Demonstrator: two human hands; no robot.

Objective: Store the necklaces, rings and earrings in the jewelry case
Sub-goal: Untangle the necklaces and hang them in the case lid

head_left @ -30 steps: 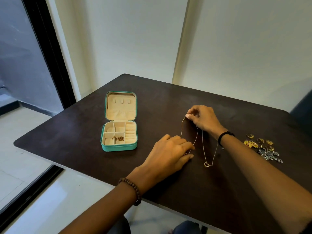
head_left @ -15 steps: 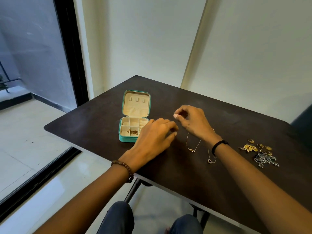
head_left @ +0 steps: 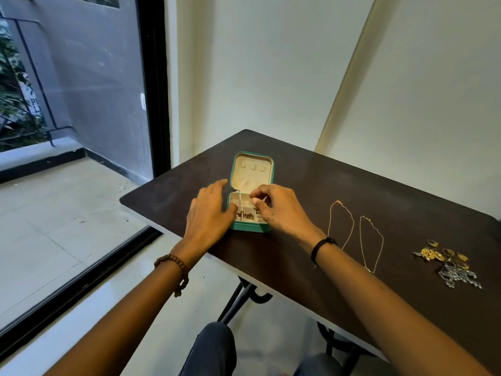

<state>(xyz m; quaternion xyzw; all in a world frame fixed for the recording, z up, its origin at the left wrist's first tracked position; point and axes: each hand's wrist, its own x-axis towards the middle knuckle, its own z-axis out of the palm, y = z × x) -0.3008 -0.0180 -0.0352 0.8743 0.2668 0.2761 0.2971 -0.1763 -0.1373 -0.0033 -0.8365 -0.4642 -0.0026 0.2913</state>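
Gold chain [head_left: 240, 199], thin and limp, hangs over the open case [head_left: 250, 227], pinched in the right hand [head_left: 279, 210]. Left hand [head_left: 208, 213] has fingers nearly straight, thumb at the case rim. Probably light and easily tangled; better held near one end.

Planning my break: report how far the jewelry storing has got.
Done: one gold piece lies in the open case. In hand: the right hand pinches a thin chain over the compartments, left hand touching the case. Left: two necklaces, rings and earrings on the table.
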